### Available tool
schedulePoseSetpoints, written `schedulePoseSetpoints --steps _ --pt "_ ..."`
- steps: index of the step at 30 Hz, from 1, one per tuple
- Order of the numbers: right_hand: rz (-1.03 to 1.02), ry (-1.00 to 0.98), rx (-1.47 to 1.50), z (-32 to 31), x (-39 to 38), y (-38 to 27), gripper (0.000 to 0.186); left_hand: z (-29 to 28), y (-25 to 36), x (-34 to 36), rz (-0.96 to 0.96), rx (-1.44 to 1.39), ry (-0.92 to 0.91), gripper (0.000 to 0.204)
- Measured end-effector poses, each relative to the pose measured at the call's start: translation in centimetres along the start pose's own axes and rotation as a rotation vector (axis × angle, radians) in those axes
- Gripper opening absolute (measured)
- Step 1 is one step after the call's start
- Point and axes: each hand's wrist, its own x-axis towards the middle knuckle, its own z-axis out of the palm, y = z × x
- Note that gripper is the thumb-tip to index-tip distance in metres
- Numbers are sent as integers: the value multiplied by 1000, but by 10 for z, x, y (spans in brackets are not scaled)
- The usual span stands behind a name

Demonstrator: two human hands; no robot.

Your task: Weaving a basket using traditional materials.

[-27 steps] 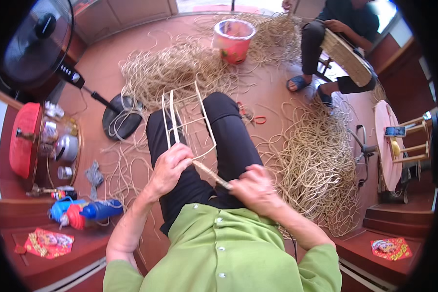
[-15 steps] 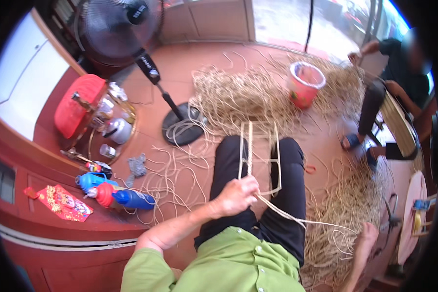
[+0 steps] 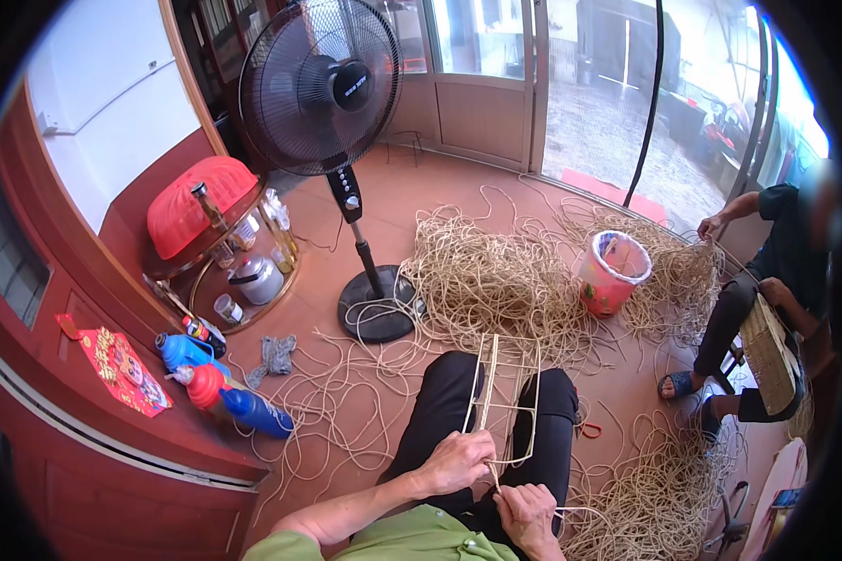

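A slim, pale rectangular frame (image 3: pixel 488 381) with a crossbar lies over my thighs, its far end between my knees. One of its long bars looks thicker, as if wrapped in cord. My left hand (image 3: pixel 458 461) is closed around the near end of that bar. Just to its right and nearer my body, my right hand (image 3: pixel 529 517) pinches a tan cord (image 3: pixel 578 510). The cord comes from the frame's near end, and a loose length runs off to the right. Fingers hide the exact spot where cord and frame meet.
Tan cord heaps (image 3: pixel 482 271) cover the floor ahead and at right. A pink bin (image 3: pixel 616 271), a standing fan (image 3: pixel 326 89), bottles (image 3: pixel 257 413) and a low trolley (image 3: pixel 253 309) stand around. At right a co-worker (image 3: pixel 781 243) sits holding a woven piece (image 3: pixel 767 360).
My right hand has come in from the far right to beside my left hand, now gripping the cord close to the frame. The view has tilted up, showing more of the doorway.
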Motion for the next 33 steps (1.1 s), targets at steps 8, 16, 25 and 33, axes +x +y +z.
schedulePoseSetpoints --steps 8,16,25,33 --pt "6 57 156 -5 -1 5 14 4 -3 4 7 12 -52 18" --pt "15 76 158 -8 -6 3 14 5 4 -2 30 10 -25 17" --pt "21 96 161 -10 -14 -1 14 13 -2 -7 128 -39 15 18" --pt "43 98 155 -10 -18 3 13 -140 -22 137 326 -1 -145 58"
